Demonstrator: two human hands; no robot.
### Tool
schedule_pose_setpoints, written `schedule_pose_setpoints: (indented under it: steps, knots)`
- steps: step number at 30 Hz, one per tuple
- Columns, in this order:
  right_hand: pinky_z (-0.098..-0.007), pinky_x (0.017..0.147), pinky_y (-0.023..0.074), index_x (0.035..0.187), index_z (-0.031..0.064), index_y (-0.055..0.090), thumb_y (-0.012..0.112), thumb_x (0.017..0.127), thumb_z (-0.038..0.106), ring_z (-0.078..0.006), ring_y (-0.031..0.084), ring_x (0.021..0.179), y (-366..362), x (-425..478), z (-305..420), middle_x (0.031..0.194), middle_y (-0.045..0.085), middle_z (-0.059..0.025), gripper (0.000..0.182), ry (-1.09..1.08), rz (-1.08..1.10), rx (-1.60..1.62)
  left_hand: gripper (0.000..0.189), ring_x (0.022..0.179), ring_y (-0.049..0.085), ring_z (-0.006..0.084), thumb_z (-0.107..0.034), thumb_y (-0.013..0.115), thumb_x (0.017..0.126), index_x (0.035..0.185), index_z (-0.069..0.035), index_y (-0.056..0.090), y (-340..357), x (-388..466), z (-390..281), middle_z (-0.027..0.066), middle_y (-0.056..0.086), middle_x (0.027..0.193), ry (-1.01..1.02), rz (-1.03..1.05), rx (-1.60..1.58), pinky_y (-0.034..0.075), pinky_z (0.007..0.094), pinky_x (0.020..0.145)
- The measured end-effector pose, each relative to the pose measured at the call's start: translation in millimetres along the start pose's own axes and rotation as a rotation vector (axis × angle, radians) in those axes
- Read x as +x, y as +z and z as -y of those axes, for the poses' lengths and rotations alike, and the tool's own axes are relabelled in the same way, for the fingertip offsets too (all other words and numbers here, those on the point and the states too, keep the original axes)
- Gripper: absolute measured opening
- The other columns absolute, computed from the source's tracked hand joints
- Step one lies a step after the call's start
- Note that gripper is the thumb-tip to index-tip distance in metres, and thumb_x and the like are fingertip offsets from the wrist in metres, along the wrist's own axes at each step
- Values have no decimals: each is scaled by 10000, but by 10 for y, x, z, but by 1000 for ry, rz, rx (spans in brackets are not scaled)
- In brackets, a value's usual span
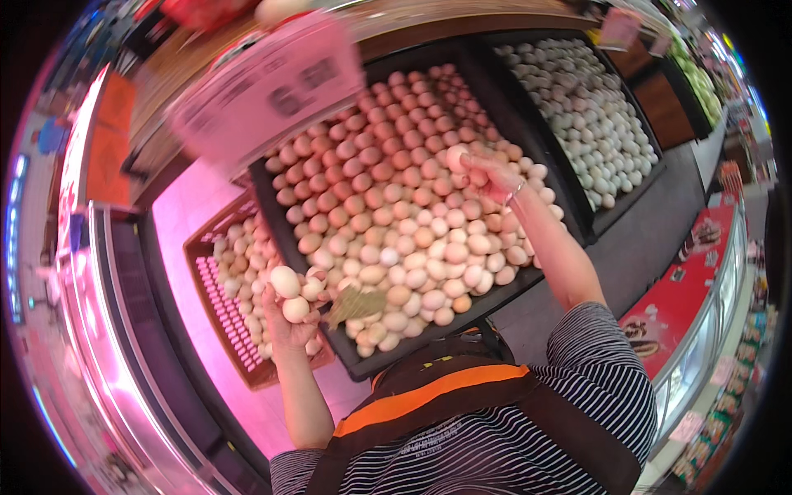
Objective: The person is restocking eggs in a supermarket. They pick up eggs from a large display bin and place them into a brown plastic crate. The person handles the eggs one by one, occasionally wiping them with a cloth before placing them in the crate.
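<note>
My left hand (291,318), palm up, holds several pale eggs (285,282) near the left front edge of a black display tray (365,365). My right hand (489,176) is over the right part of the tray, with its fingers on one light egg (457,158). Brown and pinkish eggs (371,154) fill the tray, in tidy rows at the back and loosely heaped in front. A dry, greenish-brown leaf-like piece (359,306) lies on the front eggs beside my left hand.
A brown plastic crate (229,343) of eggs stands low on the left. Whitish eggs (594,130) fill another black tray at the right. A pink price sign (272,86) hangs over the left back. A glass-fronted case (693,365) stands far right.
</note>
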State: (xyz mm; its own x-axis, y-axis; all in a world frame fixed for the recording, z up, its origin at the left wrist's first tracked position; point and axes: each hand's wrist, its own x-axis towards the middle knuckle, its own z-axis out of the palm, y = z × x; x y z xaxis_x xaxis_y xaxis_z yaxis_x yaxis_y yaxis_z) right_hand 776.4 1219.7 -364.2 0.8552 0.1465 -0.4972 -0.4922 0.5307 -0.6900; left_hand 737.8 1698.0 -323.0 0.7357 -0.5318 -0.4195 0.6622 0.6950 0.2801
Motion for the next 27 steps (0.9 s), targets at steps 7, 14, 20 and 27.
schedule_pose_setpoints:
  steps: [7, 14, 20, 27]
  knots:
    - [-350, 810, 578, 1175, 105, 704, 810, 703, 473, -252, 712, 976, -878, 260, 1028, 1090, 726, -122, 608, 81, -643, -1506, 544, 942, 690, 239, -447, 583, 964, 1280, -8, 530, 922, 950, 771, 153, 662, 1196, -174, -117, 531, 522, 242, 529]
    - [-355, 900, 574, 1127, 103, 736, 834, 668, 460, -233, 702, 1058, -751, 746, 1171, 1133, 728, -87, 589, 395, -460, -1851, 512, 866, 701, 217, -390, 647, 944, 1290, -34, 523, 1431, 1529, 1301, 126, 671, 1117, -227, -246, 776, 519, 253, 489]
    - [-351, 878, 574, 1147, 96, 719, 823, 686, 494, -220, 699, 1054, -967, 810, 1132, 1140, 722, -88, 618, 267, -291, -1853, 529, 858, 702, 178, -438, 655, 932, 1275, -51, 543, 1628, 1721, 1521, 86, 672, 1089, -268, -287, 838, 519, 239, 522]
    - [-349, 801, 586, 1081, 54, 734, 720, 788, 532, -218, 727, 928, -1151, 959, 1198, 1009, 743, -153, 561, 420, -125, -1684, 497, 897, 692, 161, -461, 642, 932, 1219, -62, 571, 1707, 1788, 1580, 51, 675, 1049, -299, -359, 879, 510, 249, 552]
